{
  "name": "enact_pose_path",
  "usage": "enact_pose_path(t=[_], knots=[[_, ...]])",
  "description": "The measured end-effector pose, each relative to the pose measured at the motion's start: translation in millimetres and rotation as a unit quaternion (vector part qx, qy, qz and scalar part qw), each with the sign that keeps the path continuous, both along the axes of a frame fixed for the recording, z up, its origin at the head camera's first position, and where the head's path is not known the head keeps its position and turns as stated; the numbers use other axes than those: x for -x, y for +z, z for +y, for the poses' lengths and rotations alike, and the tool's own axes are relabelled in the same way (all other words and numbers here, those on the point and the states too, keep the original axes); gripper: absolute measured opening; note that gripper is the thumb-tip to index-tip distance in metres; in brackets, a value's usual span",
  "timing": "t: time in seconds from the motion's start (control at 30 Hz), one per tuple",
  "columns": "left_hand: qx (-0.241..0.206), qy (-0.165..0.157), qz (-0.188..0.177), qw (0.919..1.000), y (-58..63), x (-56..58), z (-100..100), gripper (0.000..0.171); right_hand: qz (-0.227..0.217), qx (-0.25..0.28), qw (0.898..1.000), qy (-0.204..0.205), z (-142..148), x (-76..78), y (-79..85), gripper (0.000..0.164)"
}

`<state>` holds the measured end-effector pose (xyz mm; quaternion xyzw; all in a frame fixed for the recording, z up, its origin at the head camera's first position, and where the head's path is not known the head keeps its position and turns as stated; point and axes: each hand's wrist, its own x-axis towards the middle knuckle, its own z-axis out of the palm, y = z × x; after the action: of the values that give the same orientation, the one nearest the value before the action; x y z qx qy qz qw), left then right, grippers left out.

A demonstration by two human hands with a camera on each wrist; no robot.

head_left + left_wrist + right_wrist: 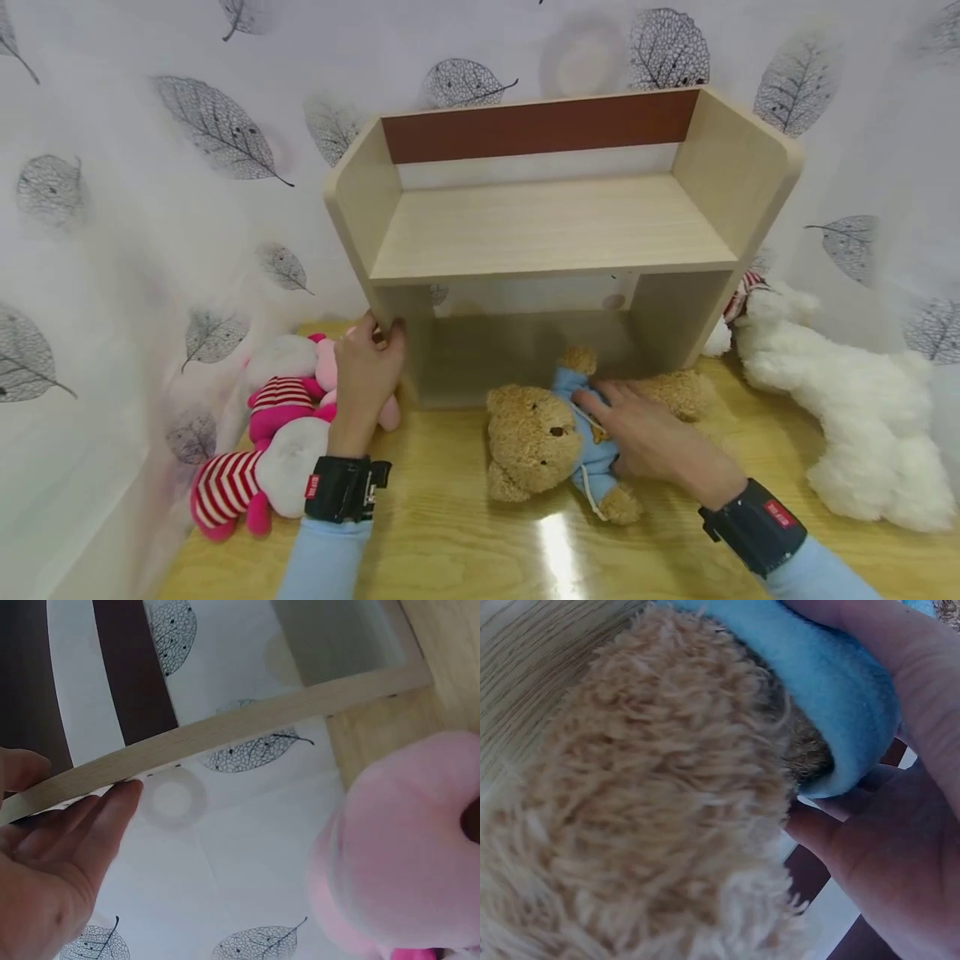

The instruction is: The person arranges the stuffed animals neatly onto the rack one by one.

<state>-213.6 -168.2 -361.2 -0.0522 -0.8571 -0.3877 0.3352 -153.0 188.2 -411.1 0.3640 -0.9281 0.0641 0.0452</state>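
A two-tier light wood shelf [555, 225] with a reddish-brown back strip stands in the middle of the head view. My left hand [367, 367] grips the edge of its left side panel [225, 724], thumb on one face and fingers on the other in the left wrist view. A curly tan teddy bear [528, 437] in a blue hoodie [840, 690] lies on its side before the lower compartment, head to the left. Around its body, at the hoodie, curls my right hand [645, 429]. The right wrist view shows thumb and fingers on either side of the hoodie's hem.
Left of the shelf lie plush toys: pink-and-white ones in red stripes [225, 492] and a pink one [405, 840] close by the panel. A fluffy white plush [847, 408] lies to the right. Behind hangs a leaf-print white cloth [480, 25]; the wooden tabletop [450, 533] spreads in front.
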Motion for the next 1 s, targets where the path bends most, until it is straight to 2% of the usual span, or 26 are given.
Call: enact_pose_path(t=[0.2, 0.4, 0.57, 0.7, 0.83, 1.0], knots=[[0.01, 0.002, -0.001, 0.9999, -1.8, -0.3, -1.3, 0.021, -0.001, -0.007, 1.0, 0.012, -0.5, -2.2, -5.2, 0.105], [0.018, 0.007, 0.005, 0.9998, -2.7, 1.8, -0.8, 0.02, 0.03, -0.001, 0.999, 0.013, 0.2, -1.5, -9.6, 0.111], [0.03, 0.019, 0.001, 0.9994, -4.7, 2.0, -0.5, 0.021, 0.064, 0.005, 0.998, 0.017, -0.2, 1.1, -13.3, 0.103], [0.039, 0.022, 0.004, 0.999, -4.0, 0.4, -1.0, 0.021, 0.065, 0.014, 0.998, -0.003, -1.6, 1.3, -15.5, 0.097], [0.039, 0.024, 0.003, 0.999, -2.8, -0.7, -1.2, 0.021, 0.054, 0.057, 0.996, -0.031, -5.6, 0.6, -17.9, 0.096], [0.035, 0.022, 0.001, 0.9991, -4.7, 0.1, 0.4, 0.019, 0.044, 0.144, 0.987, -0.059, -17.4, 4.8, -18.2, 0.095]])
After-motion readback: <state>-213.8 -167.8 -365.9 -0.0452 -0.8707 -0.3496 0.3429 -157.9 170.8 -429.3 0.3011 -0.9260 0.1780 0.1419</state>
